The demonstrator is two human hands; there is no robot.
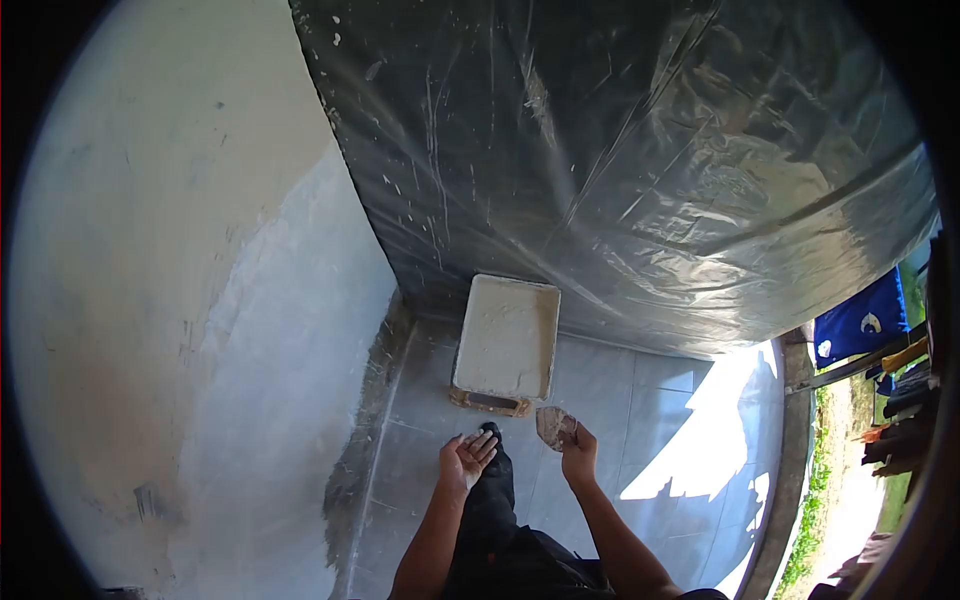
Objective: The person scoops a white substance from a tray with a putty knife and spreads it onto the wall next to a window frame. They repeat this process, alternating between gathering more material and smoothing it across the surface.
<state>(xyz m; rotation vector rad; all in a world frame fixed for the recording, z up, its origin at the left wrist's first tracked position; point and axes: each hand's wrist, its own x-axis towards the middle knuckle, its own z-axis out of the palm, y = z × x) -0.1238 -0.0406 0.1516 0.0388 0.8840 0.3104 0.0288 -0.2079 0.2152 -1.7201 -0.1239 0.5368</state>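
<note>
My left hand (467,461) is palm up with its fingers stretched out, whitish smears on the skin and nothing held. In my right hand (579,455) is a flat, brownish piece with angled edges (551,427), smeared with pale paste; its exact kind does not show. Just beyond both hands, a rectangular tray (500,395) holds off-white paste (512,335) spread over its bottom. The tray rests on a dirty, paste-spattered stand (490,403), of which only the near edge shows.
On the left rises a wall (270,330) with a paler coated patch. Dark plastic sheeting (600,150), splashed with white, hangs ahead. Grey tiles (590,480) cover the floor, sunlit at right. My dark-clad leg (492,495) stands below the tray. Blue cloth (860,315) hangs far right.
</note>
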